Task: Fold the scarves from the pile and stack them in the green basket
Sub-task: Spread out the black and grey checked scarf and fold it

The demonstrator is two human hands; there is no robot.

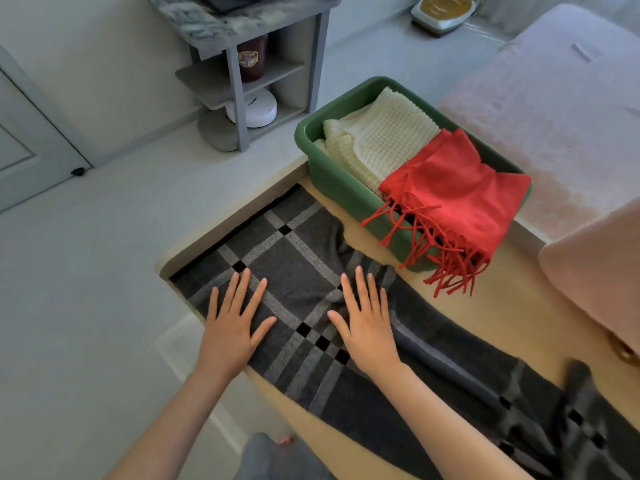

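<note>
Grey plaid scarf (294, 282) lies flat on the table (485, 317), its long axis running from the far left corner toward the near right edge. Both the left hand (232, 327) and right hand (367, 323) rest on it palm down, fingers spread wide, gripping nothing. Just beyond, the green basket (332, 181) holds a folded cream scarf (377, 140) and a red scarf (453, 192) whose fringe spills over the rim.

Table (491, 306): scarf (294, 271); green basket (343, 188).
</note>
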